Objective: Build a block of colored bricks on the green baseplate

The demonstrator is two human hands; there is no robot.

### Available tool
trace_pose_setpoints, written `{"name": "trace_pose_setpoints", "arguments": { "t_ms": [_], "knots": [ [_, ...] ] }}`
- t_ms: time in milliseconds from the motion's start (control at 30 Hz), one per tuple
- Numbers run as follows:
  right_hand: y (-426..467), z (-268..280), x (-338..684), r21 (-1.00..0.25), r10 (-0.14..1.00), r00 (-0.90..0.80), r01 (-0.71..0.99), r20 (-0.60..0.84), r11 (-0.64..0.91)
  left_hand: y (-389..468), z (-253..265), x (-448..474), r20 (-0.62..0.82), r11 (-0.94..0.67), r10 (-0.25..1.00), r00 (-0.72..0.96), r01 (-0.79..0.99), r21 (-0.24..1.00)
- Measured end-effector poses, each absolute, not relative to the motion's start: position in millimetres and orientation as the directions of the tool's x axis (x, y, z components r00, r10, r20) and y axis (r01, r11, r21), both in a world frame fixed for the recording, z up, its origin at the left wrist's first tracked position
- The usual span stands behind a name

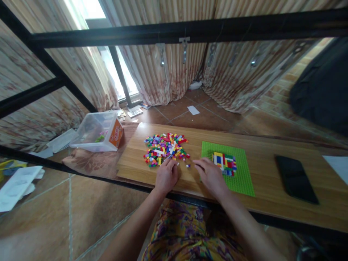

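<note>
Small coloured building bricks lie in a loose pile (164, 145) on the wooden board. My left hand (166, 177) rests at the pile's near edge, its fingers curled together around something I cannot make out. My right hand (212, 177) hovers over the left side of a green baseplate (241, 185). Its thumb and fingers point left and are slightly apart, with nothing visible between them. A multicoloured block of joined bricks (225, 164) sits on the baseplate, just beyond my right hand. A single small brick (188, 165) lies between my hands.
A black tablet or phone (296, 179) and a white paper (338, 166) lie on the right of the board (261, 152). To the left stands a clear plastic box (94, 146) with an orange label. A black metal bar (174, 33) crosses in front of the curtains.
</note>
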State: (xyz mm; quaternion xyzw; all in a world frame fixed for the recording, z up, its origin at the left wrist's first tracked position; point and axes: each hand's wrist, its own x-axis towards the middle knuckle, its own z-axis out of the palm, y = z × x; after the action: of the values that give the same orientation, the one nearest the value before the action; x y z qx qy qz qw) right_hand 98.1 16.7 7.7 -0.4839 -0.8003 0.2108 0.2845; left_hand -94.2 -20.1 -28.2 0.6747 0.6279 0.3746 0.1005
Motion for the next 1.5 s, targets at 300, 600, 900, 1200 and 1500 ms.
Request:
{"name": "trace_pose_setpoints", "arguments": {
  "t_ms": [300, 600, 900, 1200, 1500],
  "knots": [
    [-20, -2, 175, -0.759, 0.964, 0.031, 0.623, 0.263, 0.187, -18, -27, -96, 0.386, -0.202, 0.92, -0.064, 0.768, 0.608],
    [-1, -20, 217, -0.804, 0.919, 0.287, 0.592, 0.269, 0.05, -17, -24, -98, 0.378, -0.197, 0.924, -0.052, 0.783, 0.59],
    [5, -28, 201, -0.83, 0.909, 0.279, 0.546, 0.309, 0.115, -16, -26, -99, 0.392, -0.206, 0.919, -0.048, 0.787, 0.581],
    [4, -24, 197, -0.836, 0.907, 0.303, 0.541, 0.294, 0.09, -17, -26, -98, 0.388, -0.203, 0.92, -0.054, 0.781, 0.591],
    [4, -22, 204, -0.845, 0.885, 0.406, 0.535, 0.228, -0.028, -17, -26, -98, 0.386, -0.2, 0.921, -0.053, 0.786, 0.584]
  ]
}}
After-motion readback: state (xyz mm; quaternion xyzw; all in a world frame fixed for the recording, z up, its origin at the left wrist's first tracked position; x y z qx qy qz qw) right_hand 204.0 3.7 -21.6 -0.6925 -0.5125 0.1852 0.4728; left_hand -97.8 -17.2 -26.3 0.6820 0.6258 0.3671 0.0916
